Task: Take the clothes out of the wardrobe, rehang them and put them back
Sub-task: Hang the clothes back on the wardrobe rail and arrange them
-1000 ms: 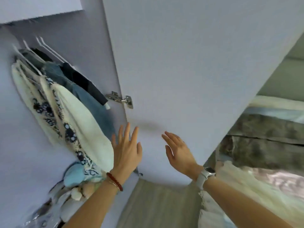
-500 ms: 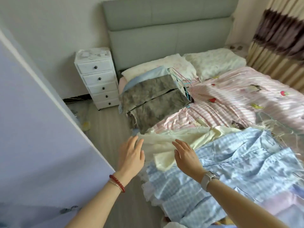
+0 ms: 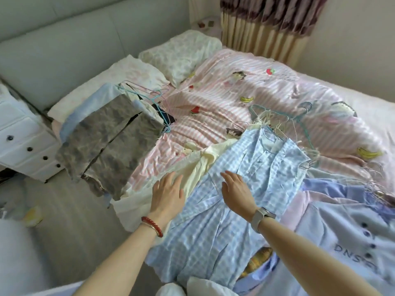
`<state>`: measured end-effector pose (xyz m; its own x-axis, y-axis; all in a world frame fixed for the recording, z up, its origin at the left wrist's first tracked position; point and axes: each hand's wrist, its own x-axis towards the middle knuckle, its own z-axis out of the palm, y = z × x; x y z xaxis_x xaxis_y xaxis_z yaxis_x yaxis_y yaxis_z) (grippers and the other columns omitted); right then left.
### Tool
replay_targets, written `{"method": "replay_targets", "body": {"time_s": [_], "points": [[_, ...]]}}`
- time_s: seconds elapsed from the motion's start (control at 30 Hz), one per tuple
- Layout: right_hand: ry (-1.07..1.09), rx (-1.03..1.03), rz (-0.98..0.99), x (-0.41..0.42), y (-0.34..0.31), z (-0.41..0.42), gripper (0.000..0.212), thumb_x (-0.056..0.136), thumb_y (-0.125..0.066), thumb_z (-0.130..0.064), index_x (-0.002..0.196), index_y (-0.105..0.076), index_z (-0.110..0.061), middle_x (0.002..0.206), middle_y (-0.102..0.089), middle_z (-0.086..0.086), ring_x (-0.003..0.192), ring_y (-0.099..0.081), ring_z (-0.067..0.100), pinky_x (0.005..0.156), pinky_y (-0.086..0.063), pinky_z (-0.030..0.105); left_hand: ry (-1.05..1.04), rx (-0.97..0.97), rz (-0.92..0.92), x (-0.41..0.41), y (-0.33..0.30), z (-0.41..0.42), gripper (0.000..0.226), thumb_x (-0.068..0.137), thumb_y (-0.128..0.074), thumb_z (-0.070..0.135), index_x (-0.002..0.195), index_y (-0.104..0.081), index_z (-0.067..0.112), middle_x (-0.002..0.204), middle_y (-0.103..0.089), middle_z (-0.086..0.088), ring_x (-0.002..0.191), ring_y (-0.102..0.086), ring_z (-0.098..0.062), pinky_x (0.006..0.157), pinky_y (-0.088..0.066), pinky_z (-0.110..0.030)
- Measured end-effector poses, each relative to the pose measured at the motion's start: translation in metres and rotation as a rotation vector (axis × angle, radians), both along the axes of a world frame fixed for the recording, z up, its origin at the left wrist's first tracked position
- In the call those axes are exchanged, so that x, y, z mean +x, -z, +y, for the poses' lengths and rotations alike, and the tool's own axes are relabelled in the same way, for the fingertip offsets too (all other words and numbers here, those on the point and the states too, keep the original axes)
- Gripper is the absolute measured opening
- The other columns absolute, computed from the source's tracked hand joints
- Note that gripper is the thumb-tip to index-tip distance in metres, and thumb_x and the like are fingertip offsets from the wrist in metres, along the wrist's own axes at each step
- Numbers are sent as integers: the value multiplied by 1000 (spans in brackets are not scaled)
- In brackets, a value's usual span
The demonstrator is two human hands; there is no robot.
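Blue-checked shirt (image 3: 245,189) lies spread flat on the bed (image 3: 235,86) for rehanging, hangers (image 3: 275,122) tangled at its collar; left hand (image 3: 167,194) and right hand (image 3: 237,192) hover above it, fingers relaxed, grasping nothing.

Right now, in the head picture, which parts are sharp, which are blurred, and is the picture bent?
Head view: soft daylight, no hard shadows or glare; the blue checked shirt and both hands, left hand and right hand, are fairly sharp; the white drawers and the floor at the left edge are smeared; the wide lens bends the headboard and the curtain.
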<state>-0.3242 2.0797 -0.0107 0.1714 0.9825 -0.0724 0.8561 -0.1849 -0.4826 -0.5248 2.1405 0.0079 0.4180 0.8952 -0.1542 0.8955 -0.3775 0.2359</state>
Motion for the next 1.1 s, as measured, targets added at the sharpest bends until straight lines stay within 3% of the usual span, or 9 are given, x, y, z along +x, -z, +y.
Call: {"method": "replay_targets", "body": {"time_s": [0.2, 0.4, 0.6, 0.77, 0.97, 1.1], "points": [[204, -53, -28, 40, 13, 21, 40, 96, -34, -15, 134, -39, -7, 140, -42, 10, 130, -34, 26, 104, -34, 36, 202, -70, 2, 58, 20, 73, 46, 94, -36, 22, 139, -34, 19, 146, -31, -3, 134, -26, -21, 110, -23, -38], [522, -154, -64, 97, 20, -2, 36, 94, -37, -12, 128, -45, -5, 131, -48, 11, 121, -40, 28, 96, -36, 35, 483, -161, -22, 166, 41, 106, 45, 95, -38, 23, 139, -34, 17, 149, -27, -5, 137, -23, -22, 111, -20, -39], [771, -252, -89, 159, 23, -79, 35, 93, -36, -10, 127, -45, -7, 130, -48, 10, 120, -42, 26, 99, -34, 35, 753, -266, -114, 282, 52, 52, 45, 95, -39, 21, 139, -34, 16, 148, -27, -6, 136, -23, -20, 107, -20, -37], [898, -326, -57, 218, 39, -157, 35, 93, -36, -10, 125, -47, -8, 128, -49, 8, 118, -42, 25, 97, -38, 38, 847, -337, -106, 348, 75, -16, 45, 94, -40, 19, 138, -36, 15, 146, -31, -6, 134, -27, -21, 104, -27, -37], [963, -391, 44, 308, 85, -238, 39, 93, -36, -11, 131, -40, -4, 132, -46, 14, 122, -41, 29, 100, -37, 43, 837, -418, 41, 408, 124, -86, 37, 94, -38, 16, 130, -43, 10, 132, -46, -9, 121, -39, -28, 95, -37, -39], [1014, -422, 31, 375, 118, -281, 49, 91, -38, -9, 138, -28, 1, 137, -40, 21, 127, -37, 33, 104, -33, 45, 880, -340, 178, 441, 161, -123, 45, 93, -39, 20, 137, -32, 12, 143, -33, -7, 131, -30, -24, 101, -32, -40]]}}
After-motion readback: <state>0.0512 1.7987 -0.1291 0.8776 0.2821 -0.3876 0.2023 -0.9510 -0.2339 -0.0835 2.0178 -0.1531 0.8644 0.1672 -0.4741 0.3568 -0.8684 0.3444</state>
